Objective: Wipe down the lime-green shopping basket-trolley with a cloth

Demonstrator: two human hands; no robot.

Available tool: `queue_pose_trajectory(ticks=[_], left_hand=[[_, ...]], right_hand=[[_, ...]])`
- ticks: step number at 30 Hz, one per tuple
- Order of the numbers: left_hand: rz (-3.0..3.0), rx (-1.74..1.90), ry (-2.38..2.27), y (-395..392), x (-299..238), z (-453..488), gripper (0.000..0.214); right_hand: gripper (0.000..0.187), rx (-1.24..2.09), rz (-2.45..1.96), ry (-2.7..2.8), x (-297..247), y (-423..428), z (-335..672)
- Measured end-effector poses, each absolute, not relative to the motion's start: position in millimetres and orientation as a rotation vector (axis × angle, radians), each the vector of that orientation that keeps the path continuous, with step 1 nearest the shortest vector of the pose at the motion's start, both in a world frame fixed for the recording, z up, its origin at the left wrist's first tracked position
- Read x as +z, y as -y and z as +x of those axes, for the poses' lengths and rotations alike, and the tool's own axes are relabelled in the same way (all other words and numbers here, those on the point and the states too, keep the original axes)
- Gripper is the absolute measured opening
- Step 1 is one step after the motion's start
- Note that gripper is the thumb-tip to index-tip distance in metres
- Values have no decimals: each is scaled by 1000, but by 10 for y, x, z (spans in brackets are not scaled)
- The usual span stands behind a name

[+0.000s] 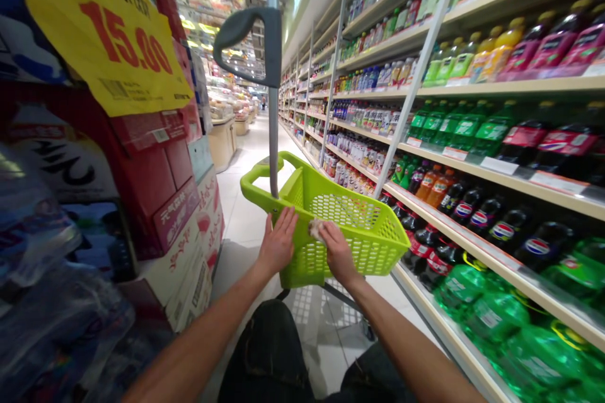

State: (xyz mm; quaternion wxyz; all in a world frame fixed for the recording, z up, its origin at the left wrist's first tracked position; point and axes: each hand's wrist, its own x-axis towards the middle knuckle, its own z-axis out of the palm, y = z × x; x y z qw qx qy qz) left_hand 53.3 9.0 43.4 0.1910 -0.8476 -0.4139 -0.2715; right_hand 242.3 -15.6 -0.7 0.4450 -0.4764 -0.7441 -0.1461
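Observation:
A lime-green shopping basket cart (350, 217) stands in the aisle in front of my knees, its walls perforated. A grey upright pole (273, 132) with a dark grey loop handle (246, 44) rises at its left end. My left hand (278, 240) lies flat against the near side of the basket, fingers stretched out. Pinched in my right hand (338, 252) is a crumpled, whitish wipe (320, 230) with a darker patch, touching the basket's near wall just below the rim. The cart's wheeled base is partly hidden behind the basket and my legs.
Shelves of bottled drinks (491, 126) run along the right, with large green bottles (491, 315) at floor level. Stacked cartons (174, 201) under a yellow price sign (118, 31) crowd the left. The white tiled aisle (258, 138) stretches ahead.

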Motion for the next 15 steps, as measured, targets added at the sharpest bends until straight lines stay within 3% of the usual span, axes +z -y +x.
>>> queue_pose_trajectory(ticks=[7,15], left_hand=[[-2121,-923,1501,-396,860,222,63],[-2188,-795,1506,-395,914,269,66]], right_hand=[[44,-268,-1259,1907,861,-408,1609],[45,-385,-1509,1849,362,-219,2458]])
